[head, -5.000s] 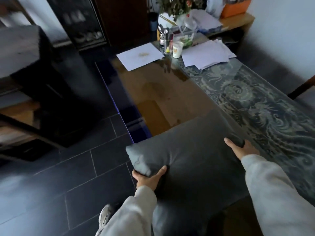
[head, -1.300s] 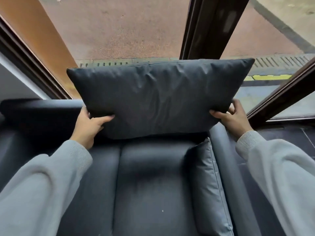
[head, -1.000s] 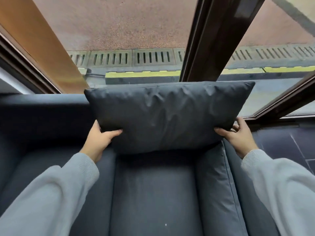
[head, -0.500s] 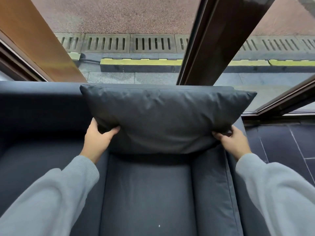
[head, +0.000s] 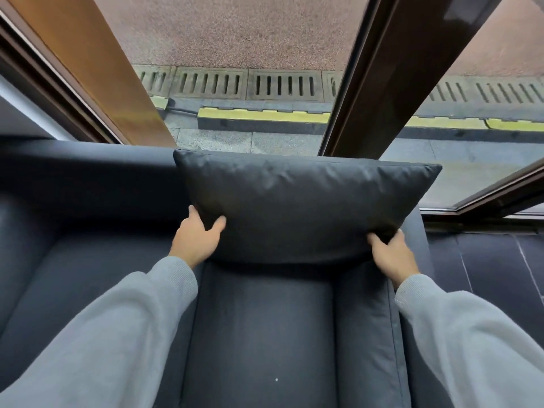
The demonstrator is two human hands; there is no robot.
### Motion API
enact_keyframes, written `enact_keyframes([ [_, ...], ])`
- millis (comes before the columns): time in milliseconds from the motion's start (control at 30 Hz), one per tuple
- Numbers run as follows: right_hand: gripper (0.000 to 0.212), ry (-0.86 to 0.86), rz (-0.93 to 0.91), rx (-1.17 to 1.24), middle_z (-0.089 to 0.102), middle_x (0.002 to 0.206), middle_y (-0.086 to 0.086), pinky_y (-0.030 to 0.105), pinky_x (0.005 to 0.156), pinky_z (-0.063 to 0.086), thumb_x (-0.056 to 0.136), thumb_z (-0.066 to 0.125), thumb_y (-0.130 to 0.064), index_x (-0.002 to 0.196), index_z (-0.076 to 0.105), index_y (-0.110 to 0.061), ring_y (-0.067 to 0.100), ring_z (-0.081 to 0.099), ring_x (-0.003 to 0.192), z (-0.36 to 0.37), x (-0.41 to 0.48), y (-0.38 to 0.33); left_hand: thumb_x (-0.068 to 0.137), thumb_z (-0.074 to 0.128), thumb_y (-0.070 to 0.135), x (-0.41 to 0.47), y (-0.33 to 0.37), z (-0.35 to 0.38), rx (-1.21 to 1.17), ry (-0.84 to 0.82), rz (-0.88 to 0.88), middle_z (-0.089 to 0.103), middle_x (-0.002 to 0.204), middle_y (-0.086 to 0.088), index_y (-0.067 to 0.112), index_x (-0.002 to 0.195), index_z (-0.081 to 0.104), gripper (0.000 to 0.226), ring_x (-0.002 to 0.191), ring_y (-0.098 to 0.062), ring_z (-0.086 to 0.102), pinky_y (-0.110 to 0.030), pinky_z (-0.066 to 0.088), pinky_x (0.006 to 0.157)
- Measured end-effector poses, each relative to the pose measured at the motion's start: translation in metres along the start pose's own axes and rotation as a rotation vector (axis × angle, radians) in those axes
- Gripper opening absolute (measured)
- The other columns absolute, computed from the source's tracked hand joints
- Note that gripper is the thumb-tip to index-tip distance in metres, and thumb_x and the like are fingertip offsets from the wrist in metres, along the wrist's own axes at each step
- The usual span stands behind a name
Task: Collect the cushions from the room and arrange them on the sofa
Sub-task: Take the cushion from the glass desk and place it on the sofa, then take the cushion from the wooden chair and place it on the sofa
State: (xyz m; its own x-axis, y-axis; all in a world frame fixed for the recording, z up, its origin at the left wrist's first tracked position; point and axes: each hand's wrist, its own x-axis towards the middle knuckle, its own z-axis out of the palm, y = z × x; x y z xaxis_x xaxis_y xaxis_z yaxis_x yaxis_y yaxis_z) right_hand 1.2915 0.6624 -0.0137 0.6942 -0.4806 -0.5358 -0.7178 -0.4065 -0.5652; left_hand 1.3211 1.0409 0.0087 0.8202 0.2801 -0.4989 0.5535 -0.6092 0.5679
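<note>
A dark grey rectangular cushion [head: 303, 204] stands upright against the backrest at the right end of the dark sofa [head: 88, 184]. My left hand [head: 196, 237] grips its lower left corner, thumb in front. At the lower right corner my right hand [head: 390, 254] pinches the cushion's edge. The cushion's bottom edge touches the seat [head: 259, 334]. A second, slimmer grey cushion [head: 365, 328] stands along the right armrest, below my right hand.
Behind the sofa is a large window with dark brown frames [head: 379, 72] and a wooden post [head: 88, 60]. Dark tiled floor [head: 485, 275] lies to the right of the armrest. The sofa's left seat [head: 73, 284] is bare.
Five seconds ago the cushion lay on a table across the room. Over the last second both hands lowered it from above the backrest down onto the seat, against the backrest.
</note>
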Motion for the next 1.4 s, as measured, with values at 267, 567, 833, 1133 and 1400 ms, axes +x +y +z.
enact_keyframes([
  [267, 0.092, -0.116, -0.469, -0.253, 0.009, 0.174, 0.010, 0.051, 0.124, 0.022, 0.098, 0.057, -0.054, 0.165, 0.002, -0.025, 0.036, 0.017, 0.158, -0.020, -0.122, -0.119, 0.101, 0.046, 0.060, -0.125, 0.061, -0.092, 0.408, 0.036, 0.292, 0.013, 0.173, -0.010, 0.038, 0.165, -0.003, 0.084, 0.158, -0.032, 0.016, -0.055, 0.033, 0.119],
  [567, 0.093, -0.179, -0.844, -0.914, -0.016, 0.172, 0.015, 0.060, 0.124, -0.005, 0.087, 0.018, -0.088, 0.164, -0.003, -0.039, 0.038, -0.015, 0.158, 0.018, -0.359, -0.206, 0.091, 0.032, 0.081, -0.301, 0.016, -0.227, 0.525, 0.252, 0.048, -0.022, 0.172, -0.005, 0.055, 0.158, -0.010, 0.083, 0.156, -0.035, -0.024, -0.064, -0.005, 0.122],
  [833, 0.103, -0.312, -1.111, -0.977, -0.020, 0.172, 0.014, 0.063, 0.121, -0.015, 0.073, 0.003, -0.097, 0.163, -0.001, -0.046, 0.037, -0.022, 0.156, 0.066, -0.592, -0.214, 0.091, 0.010, 0.083, -0.477, -0.127, -0.336, 0.446, 0.466, -0.211, -0.027, 0.171, 0.001, 0.058, 0.158, -0.006, 0.073, 0.155, -0.030, -0.029, -0.064, -0.014, 0.120],
  [1133, 0.104, -0.459, -1.402, -1.043, -0.017, 0.172, 0.012, 0.063, 0.118, -0.017, 0.073, 0.012, -0.099, 0.163, 0.003, -0.046, 0.036, -0.020, 0.157, 0.124, -0.889, -0.102, 0.087, 0.004, 0.085, -0.737, -0.341, -0.361, 0.243, 0.602, -0.529, -0.022, 0.172, 0.005, 0.053, 0.159, -0.011, 0.080, 0.155, -0.030, -0.028, -0.065, -0.018, 0.119],
  [1400, 0.102, -0.631, -1.789, -1.223, -0.021, 0.171, 0.013, 0.063, 0.119, -0.017, 0.075, 0.008, -0.098, 0.162, -0.006, -0.046, 0.036, -0.022, 0.156, 0.184, -1.136, 0.026, 0.078, -0.004, 0.089, -0.952, -0.510, -0.364, 0.066, 0.716, -0.908, -0.028, 0.170, 0.002, 0.053, 0.158, -0.013, 0.088, 0.155, -0.031, -0.029, -0.067, -0.016, 0.118],
])
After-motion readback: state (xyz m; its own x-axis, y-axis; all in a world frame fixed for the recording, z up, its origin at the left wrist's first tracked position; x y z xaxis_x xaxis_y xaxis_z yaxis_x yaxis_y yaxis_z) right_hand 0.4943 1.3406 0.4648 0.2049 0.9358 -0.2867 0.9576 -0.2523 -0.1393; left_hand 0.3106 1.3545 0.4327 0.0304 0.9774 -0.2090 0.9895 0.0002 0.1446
